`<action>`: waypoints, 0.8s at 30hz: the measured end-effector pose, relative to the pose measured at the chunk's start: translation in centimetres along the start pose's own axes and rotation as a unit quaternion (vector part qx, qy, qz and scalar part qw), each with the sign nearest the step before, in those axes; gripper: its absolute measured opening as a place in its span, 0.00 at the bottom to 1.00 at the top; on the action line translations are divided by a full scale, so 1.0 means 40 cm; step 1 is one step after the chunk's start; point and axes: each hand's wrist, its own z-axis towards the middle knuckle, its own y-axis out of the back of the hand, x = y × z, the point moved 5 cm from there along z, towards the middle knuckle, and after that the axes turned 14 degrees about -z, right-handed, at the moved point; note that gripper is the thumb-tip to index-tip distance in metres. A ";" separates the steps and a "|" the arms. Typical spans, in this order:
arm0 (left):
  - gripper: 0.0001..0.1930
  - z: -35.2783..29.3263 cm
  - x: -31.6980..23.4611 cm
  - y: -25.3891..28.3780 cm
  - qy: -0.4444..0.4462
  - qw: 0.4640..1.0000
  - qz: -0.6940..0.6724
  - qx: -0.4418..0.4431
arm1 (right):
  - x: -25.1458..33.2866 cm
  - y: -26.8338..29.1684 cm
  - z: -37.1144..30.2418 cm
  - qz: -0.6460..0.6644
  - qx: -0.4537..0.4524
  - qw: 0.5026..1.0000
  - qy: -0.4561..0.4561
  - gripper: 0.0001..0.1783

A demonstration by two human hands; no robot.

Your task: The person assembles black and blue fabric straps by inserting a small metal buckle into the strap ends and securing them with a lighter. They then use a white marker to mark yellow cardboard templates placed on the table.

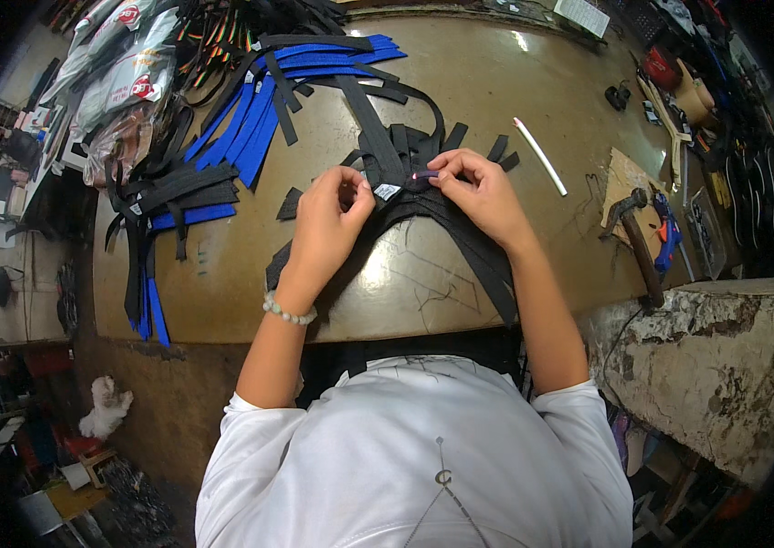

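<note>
Brown worktable (601,274); black straps (437,203) piled centrally, blue straps (254,128) far left. Right hand (485,194) pinches small dark stick (426,174), bright tip pointing left over straps. Left hand (327,219): thumb, forefinger curled just left of white label (388,192); grip: cannot tell.

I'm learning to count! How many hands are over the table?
2: the left hand, left of the white tag, and the right hand, holding a small purple object. I see no others.
</note>
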 end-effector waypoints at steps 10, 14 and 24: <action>0.12 0.016 -0.056 0.026 0.015 0.948 0.042 0.316 | 0.037 -0.012 -0.009 -0.052 0.025 0.998 0.026 0.05; 0.14 0.131 -0.017 0.037 -0.116 0.957 0.131 0.231 | 0.040 -0.020 -0.010 -0.079 0.015 0.996 0.038 0.05; 0.18 0.239 -0.039 -0.034 -0.299 0.826 0.267 0.396 | -0.007 0.041 0.005 0.046 -0.218 0.974 -0.032 0.08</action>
